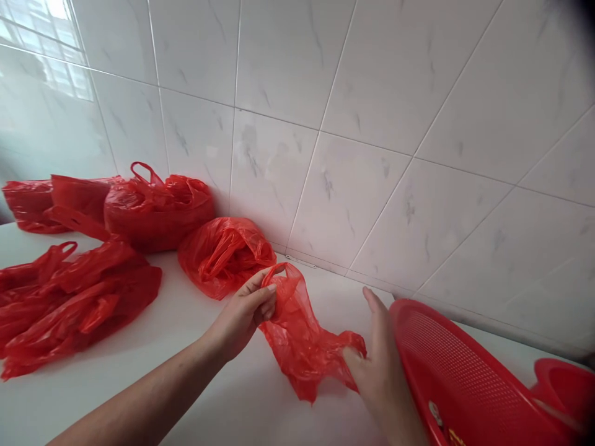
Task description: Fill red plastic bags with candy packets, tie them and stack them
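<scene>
A thin red plastic bag (307, 347) hangs stretched over the white table between my two hands. My left hand (253, 306) pinches its top near a handle loop, with the fingers closed on it. At the bag's right end is my right hand (376, 353), slightly blurred, its fingers spread and pointing up, the thumb touching the plastic. The bag looks empty and crumpled. Just behind my left hand sits a bundled red bag (227, 254).
Loose red bags (79, 297) lie on the left of the white table (199, 396). Behind them, full red bags (158, 210) stand against the tiled wall (279, 179). A red perforated basket (465, 365) is close beside my right hand, with a red container (564, 384) beyond it.
</scene>
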The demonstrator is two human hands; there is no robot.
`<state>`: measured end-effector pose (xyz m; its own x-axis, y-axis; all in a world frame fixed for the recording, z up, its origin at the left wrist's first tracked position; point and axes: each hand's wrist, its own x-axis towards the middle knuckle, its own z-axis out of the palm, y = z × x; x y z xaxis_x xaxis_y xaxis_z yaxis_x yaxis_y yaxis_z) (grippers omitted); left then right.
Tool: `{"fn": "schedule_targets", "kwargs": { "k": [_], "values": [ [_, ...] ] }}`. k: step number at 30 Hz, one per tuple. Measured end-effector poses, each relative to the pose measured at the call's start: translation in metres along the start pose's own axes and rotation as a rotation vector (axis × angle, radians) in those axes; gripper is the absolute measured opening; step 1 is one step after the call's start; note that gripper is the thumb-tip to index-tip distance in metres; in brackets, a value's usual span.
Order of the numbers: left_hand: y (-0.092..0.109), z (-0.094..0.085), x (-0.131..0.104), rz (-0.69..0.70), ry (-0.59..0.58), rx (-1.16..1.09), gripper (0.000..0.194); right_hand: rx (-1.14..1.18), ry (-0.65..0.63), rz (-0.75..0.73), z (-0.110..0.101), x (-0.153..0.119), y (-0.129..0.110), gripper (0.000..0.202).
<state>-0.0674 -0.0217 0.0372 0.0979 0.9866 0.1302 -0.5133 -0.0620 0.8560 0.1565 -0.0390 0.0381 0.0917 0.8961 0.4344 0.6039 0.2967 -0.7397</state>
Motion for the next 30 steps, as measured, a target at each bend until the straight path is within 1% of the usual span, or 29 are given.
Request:
{"fn": "schedule_targets", "kwargs": {
  "k": [2, 4, 5, 6, 7, 8, 10, 11, 13, 14, 16, 17, 18, 19, 21, 22, 23, 24, 25, 26, 27, 30],
  "values": [
    [0.002, 0.005, -0.002, 0.0, -0.042, 0.014, 0.035, -0.005, -0.003, -0.136, 0.005, -0.012, -0.017, 0.07],
    [0.003, 0.008, -0.005, -0.008, -0.075, 0.028, 0.044, 0.028, -0.004, -0.265, 0.011, -0.02, -0.023, 0.058],
    [0.004, 0.009, -0.007, -0.013, -0.086, 0.027, 0.048, 0.054, 0.007, -0.284, 0.013, -0.022, -0.023, 0.05],
    [0.006, 0.01, -0.009, -0.017, -0.092, 0.02, 0.051, 0.085, 0.029, -0.245, 0.016, -0.023, -0.022, 0.041],
    [0.007, 0.01, -0.01, -0.018, -0.09, 0.009, 0.053, 0.131, 0.056, -0.146, 0.018, -0.022, -0.02, 0.032],
    [0.009, 0.01, -0.011, -0.013, -0.078, -0.004, 0.054, 0.205, 0.069, -0.008, 0.019, -0.02, -0.017, 0.025],
    [0.013, 0.009, -0.013, 0.019, -0.034, -0.035, 0.052, 0.445, 0.037, 0.259, 0.021, -0.015, -0.013, 0.012],
    [0.015, 0.008, -0.014, 0.045, -0.005, -0.05, 0.049, 0.588, 0.013, 0.348, 0.022, -0.012, -0.012, 0.007],
    [0.019, 0.005, -0.013, 0.097, 0.052, -0.08, 0.04, 0.832, -0.006, 0.421, 0.023, -0.007, -0.01, 0.005],
    [0.021, 0.004, -0.013, 0.12, 0.078, -0.093, 0.034, 0.895, -0.006, 0.431, 0.024, -0.006, -0.011, 0.008],
    [0.024, 0.0, -0.011, 0.154, 0.123, -0.099, 0.021, 0.896, 0.0, 0.444, 0.024, -0.005, -0.013, 0.018],
    [0.025, -0.001, -0.01, 0.164, 0.145, -0.087, 0.016, 0.846, 0.021, 0.428, 0.024, -0.007, -0.016, 0.023],
    [0.025, -0.002, -0.009, 0.169, 0.168, -0.065, 0.014, 0.767, 0.067, 0.377, 0.023, -0.01, -0.02, 0.028],
    [0.025, -0.002, -0.008, 0.17, 0.19, -0.031, 0.015, 0.665, 0.144, 0.28, 0.021, -0.015, -0.024, 0.034],
    [0.023, -0.001, -0.008, 0.152, 0.222, 0.054, 0.027, 0.411, 0.341, -0.021, 0.017, -0.028, -0.036, 0.038],
    [0.022, 0.001, -0.009, 0.139, 0.223, 0.091, 0.036, 0.29, 0.414, -0.183, 0.016, -0.036, -0.042, 0.036],
    [0.02, 0.004, -0.011, 0.125, 0.209, 0.117, 0.044, 0.203, 0.442, -0.317, 0.015, -0.043, -0.048, 0.032],
    [0.019, 0.007, -0.013, 0.109, 0.176, 0.129, 0.05, 0.154, 0.424, -0.401, 0.015, -0.05, -0.052, 0.029],
    [0.017, 0.011, -0.016, 0.092, 0.124, 0.124, 0.055, 0.137, 0.378, -0.432, 0.017, -0.054, -0.055, 0.028],
    [0.015, 0.014, -0.019, 0.072, 0.053, 0.102, 0.058, 0.145, 0.311, -0.418, 0.02, -0.057, -0.056, 0.029],
    [0.013, 0.018, -0.023, 0.051, -0.032, 0.065, 0.062, 0.168, 0.237, -0.373, 0.024, -0.057, -0.055, 0.03],
    [0.011, 0.027, -0.036, -0.026, -0.299, -0.066, 0.067, 0.236, 0.003, -0.147, 0.041, -0.049, -0.042, 0.026]
  ]
}}
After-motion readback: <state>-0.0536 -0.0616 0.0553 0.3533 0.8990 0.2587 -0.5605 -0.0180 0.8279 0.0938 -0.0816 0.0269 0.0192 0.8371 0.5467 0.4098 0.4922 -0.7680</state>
